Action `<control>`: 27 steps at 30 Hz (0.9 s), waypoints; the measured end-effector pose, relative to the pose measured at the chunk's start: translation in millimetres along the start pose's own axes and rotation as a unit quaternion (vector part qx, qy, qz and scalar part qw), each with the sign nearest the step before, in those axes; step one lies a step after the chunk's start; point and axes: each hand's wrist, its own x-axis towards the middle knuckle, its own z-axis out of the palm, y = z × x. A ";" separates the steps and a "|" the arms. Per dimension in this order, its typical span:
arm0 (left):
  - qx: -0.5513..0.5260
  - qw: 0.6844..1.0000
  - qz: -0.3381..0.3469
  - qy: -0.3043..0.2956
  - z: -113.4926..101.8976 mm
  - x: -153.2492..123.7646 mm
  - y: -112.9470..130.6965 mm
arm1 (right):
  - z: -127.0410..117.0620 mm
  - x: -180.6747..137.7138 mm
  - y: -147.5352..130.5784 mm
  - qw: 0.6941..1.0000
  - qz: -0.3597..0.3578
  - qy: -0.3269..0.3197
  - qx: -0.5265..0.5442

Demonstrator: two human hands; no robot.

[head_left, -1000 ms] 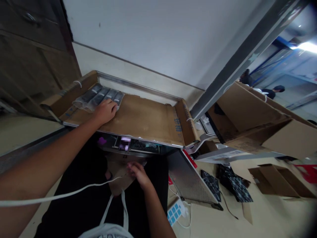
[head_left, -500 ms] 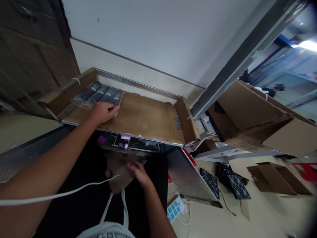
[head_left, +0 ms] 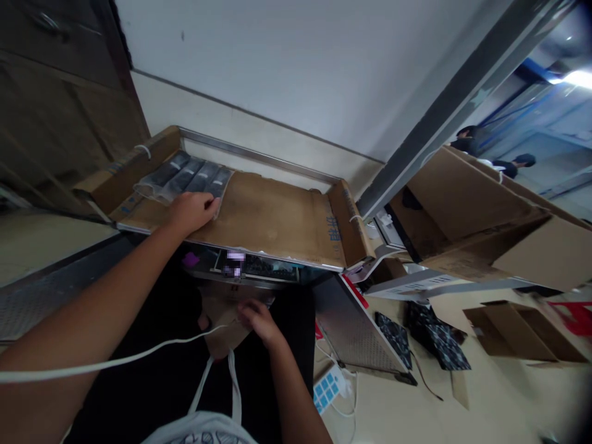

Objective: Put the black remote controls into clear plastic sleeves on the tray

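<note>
My left hand [head_left: 192, 211] rests on the cardboard-lined shelf [head_left: 272, 222], fingers curled at the near right corner of a clear plastic bag [head_left: 222, 184]. The bag's edge appears pinched between thumb and fingers. Several dark, flat bundles with pale bands [head_left: 182, 177] lie side by side in the plastic. Lower down, in front of my lap, my right hand [head_left: 258, 317] has its fingers bent together over a brown surface [head_left: 226, 339]. What its fingertips hold, if anything, is too dim to make out. A white cord [head_left: 152, 350] runs towards that brown surface.
Under the shelf is an open compartment with dark items [head_left: 268, 268]. A perforated metal door [head_left: 358, 327] stands open at the right. Beyond are a large open carton [head_left: 481, 216], a power strip [head_left: 326, 388], dark patterned bags [head_left: 446, 345] and another box [head_left: 522, 333].
The fingers of my left hand have curled in more at the bag's corner. My right hand stays nearly still. The view has shifted very slightly.
</note>
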 end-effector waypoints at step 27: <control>-0.451 0.755 0.297 -0.371 91.0 -233.9 156.5 | 5.6 25.5 10.9 0.958 0.001 0.115 -0.261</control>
